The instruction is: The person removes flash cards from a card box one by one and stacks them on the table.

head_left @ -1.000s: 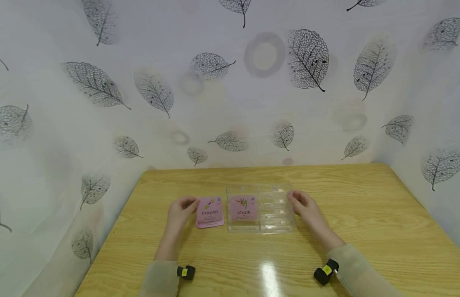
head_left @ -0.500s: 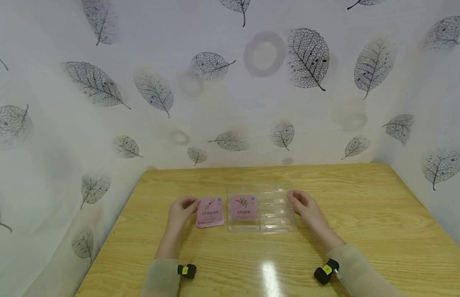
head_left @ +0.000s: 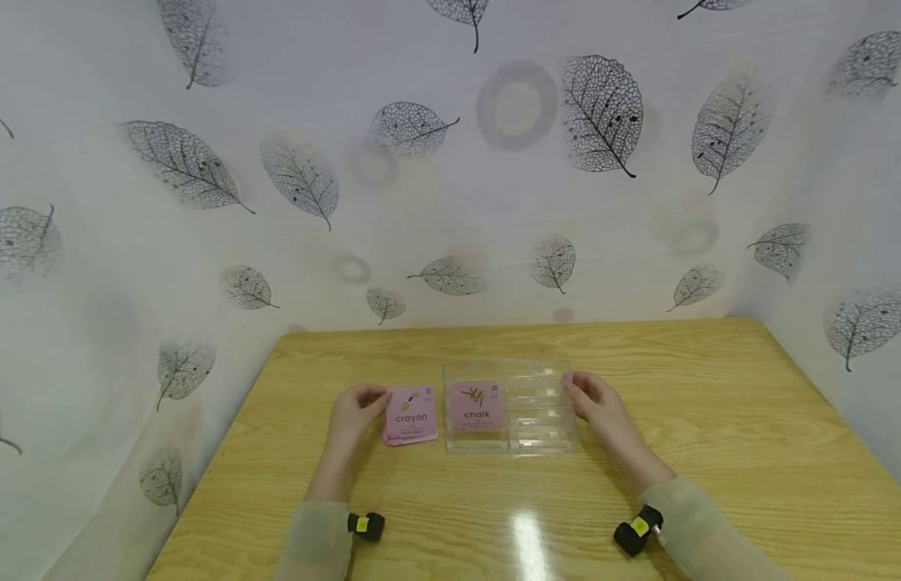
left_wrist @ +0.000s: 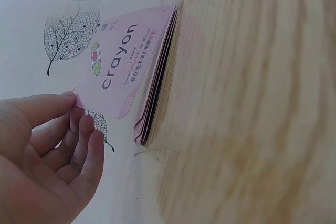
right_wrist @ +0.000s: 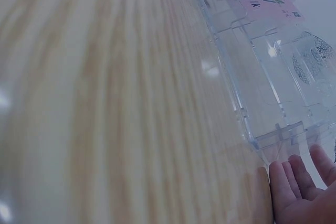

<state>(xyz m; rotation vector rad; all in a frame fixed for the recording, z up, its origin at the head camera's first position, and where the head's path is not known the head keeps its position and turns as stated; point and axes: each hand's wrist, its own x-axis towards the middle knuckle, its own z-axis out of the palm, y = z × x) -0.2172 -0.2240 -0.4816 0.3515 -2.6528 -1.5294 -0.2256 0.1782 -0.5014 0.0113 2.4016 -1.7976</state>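
Note:
My left hand (head_left: 352, 415) pinches the upper left corner of a pink "crayon" flash card (head_left: 411, 415) between thumb and fingers. In the left wrist view, this tilted card (left_wrist: 123, 61) lies over a small stack of other cards (left_wrist: 157, 87), its pinched edge raised. To its right stands a clear plastic organizer (head_left: 542, 444) with several compartments. A pink "chalk" card (head_left: 476, 406) sits in its left part. My right hand (head_left: 599, 399) holds the organizer's right side near the back; its fingertips (right_wrist: 299, 167) lie against the side wall in the right wrist view.
Everything lies on a light wooden table (head_left: 436, 516). Behind it and at both sides hangs a pale cloth (head_left: 450, 194) with a leaf print. A small black camera (head_left: 366, 527) is worn at the left wrist, another black camera (head_left: 638, 530) at the right.

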